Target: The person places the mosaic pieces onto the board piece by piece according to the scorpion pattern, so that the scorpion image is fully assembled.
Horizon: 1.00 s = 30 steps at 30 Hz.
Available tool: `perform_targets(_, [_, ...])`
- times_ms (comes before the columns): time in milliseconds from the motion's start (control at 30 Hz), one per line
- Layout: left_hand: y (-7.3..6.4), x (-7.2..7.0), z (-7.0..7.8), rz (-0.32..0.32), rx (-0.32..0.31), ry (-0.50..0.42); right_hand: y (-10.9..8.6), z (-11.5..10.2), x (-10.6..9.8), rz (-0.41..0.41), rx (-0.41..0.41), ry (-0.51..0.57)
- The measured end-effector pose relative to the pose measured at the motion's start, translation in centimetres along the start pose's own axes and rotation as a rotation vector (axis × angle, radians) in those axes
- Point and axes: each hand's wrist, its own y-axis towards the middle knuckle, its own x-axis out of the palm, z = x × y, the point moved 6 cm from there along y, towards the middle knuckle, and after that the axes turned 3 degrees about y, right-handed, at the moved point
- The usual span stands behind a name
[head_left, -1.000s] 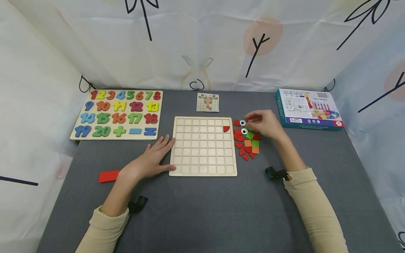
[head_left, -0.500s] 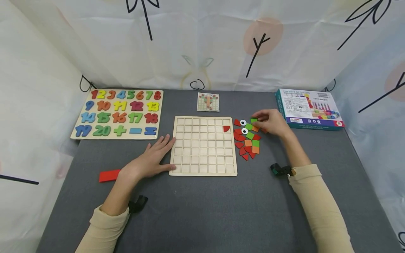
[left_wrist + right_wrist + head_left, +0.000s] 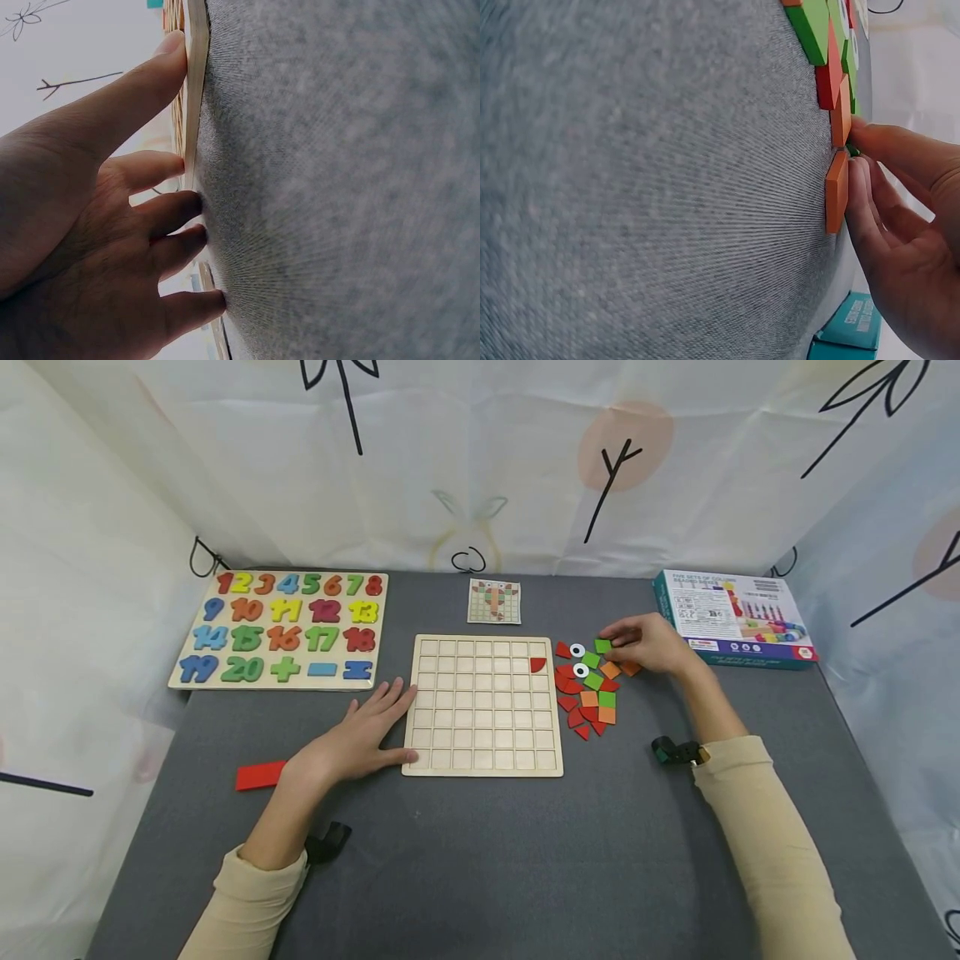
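My left hand (image 3: 352,739) rests spread at the left edge of a wooden grid board (image 3: 480,718), thumb on its lower left corner. The left wrist view shows the thumb (image 3: 142,94) along the board's rim. One red quarter-round piece (image 3: 537,665) lies in a cell near the board's upper right. My right hand (image 3: 648,643) is at the far end of the loose pieces, thumb and forefinger pinching a small green square (image 3: 602,646). Only a sliver of green (image 3: 853,151) shows between those fingertips in the right wrist view. Two orange squares (image 3: 837,191) lie right beside them.
Red, green and orange pieces (image 3: 591,682) and two eye discs (image 3: 577,651) lie right of the board. A pattern card (image 3: 494,602) is behind it. A number puzzle (image 3: 277,631) stands back left, a boxed set (image 3: 735,618) back right, a red strip (image 3: 258,776) near the left forearm.
My right hand has moved right, away from the eye discs, uncovering green and orange pieces. The left hand has stayed on the board's edge.
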Motion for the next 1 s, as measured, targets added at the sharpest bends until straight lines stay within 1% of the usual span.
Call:
perform_targets(167, [0.1, 0.0, 0.0, 0.000, 0.003, 0.002, 0.2, -0.1, 0.0, 0.014, -0.025, -0.058])
perform_targets(300, [0.1, 0.0, 0.1, -0.001, 0.008, 0.003, 0.0, -0.4, 0.2, 0.022, -0.036, -0.069])
perform_targets(433, [0.0, -0.1, 0.1, -0.003, 0.008, 0.007, -0.2, -0.8, 0.4, 0.037, -0.056, -0.048])
perform_targets(600, [0.1, 0.0, 0.1, -0.002, 0.003, 0.003, -0.3, -2.1, 0.9, 0.042, -0.099, 0.011])
perform_targets(800, [0.1, 0.1, 0.0, -0.004, 0.001, 0.005, -0.2, -4.0, 2.4, -0.008, -0.140, 0.078])
perform_targets(1000, [0.2, 0.1, 0.0, -0.004, 0.003, 0.006, 0.2, -5.9, 4.2, -0.051, -0.160, 0.114])
